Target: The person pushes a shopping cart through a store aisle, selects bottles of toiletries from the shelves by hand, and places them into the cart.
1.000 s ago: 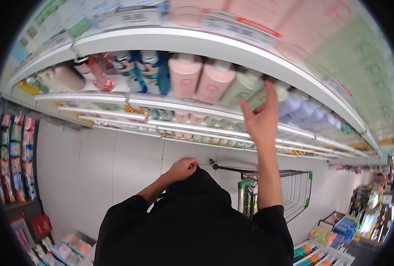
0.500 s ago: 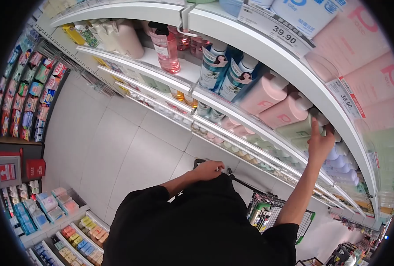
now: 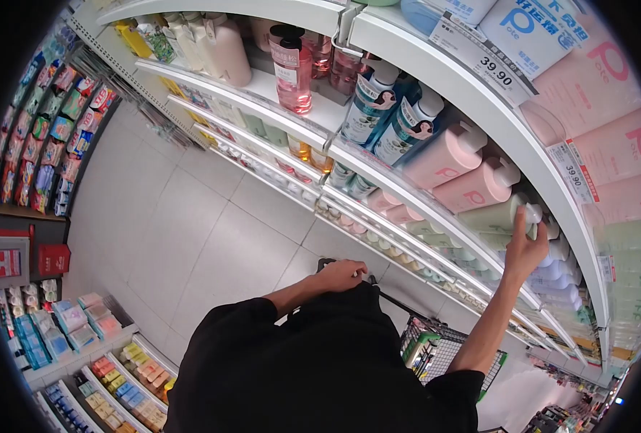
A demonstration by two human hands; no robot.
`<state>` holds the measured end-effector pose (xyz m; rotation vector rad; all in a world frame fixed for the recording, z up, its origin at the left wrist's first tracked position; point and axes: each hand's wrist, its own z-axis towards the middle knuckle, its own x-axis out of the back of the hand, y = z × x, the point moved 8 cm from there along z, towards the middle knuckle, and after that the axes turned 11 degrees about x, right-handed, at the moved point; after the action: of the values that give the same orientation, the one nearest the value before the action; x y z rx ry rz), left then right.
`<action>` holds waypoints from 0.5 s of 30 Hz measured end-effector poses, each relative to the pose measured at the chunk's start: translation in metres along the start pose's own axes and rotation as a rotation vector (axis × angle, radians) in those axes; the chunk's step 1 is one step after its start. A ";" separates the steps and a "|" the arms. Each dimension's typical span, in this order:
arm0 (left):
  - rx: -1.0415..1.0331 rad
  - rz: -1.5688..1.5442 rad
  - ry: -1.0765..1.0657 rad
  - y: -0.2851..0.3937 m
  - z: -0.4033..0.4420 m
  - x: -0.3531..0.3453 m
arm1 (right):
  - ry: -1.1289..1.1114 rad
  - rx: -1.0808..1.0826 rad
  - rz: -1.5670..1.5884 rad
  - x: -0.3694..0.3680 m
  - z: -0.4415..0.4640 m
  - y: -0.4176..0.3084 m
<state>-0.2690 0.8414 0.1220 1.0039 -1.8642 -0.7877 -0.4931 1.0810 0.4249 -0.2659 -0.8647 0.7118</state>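
Observation:
My right hand (image 3: 528, 245) reaches into the shelf at the right, its fingers around the white pump top of a green bottle (image 3: 490, 216). To the left of that bottle lean two pink pump bottles (image 3: 472, 186), and purple bottles (image 3: 557, 278) stand to its right. My left hand (image 3: 343, 276) is held low in front of my body with its fingers curled. Whether anything is inside those fingers is hidden.
A shopping cart (image 3: 443, 350) stands below my right arm. White shelf edges (image 3: 407, 173) run diagonally across the view. Blue-labelled bottles (image 3: 367, 105) and a red bottle (image 3: 290, 72) fill the shelf's left part. Packaged goods (image 3: 39, 144) hang at far left.
The view has turned, so the shelf slants down to the right. My right hand has gone from open beside the green bottles to closed at one bottle's pump top. My left hand stays curled.

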 end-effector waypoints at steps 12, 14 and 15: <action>-0.162 -0.333 -0.155 0.015 0.033 -0.022 | 0.191 -0.251 0.179 0.068 -0.040 -0.058; 0.057 -0.773 -0.391 0.035 0.041 -0.028 | 0.245 -0.247 0.199 0.086 -0.051 -0.071; 0.059 -0.789 -0.391 0.050 0.042 -0.024 | 0.230 -0.242 0.194 0.095 -0.059 -0.076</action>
<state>-0.3155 0.8920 0.1353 1.7631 -1.7922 -1.4751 -0.3711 1.0918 0.4812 -0.6432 -0.7099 0.7391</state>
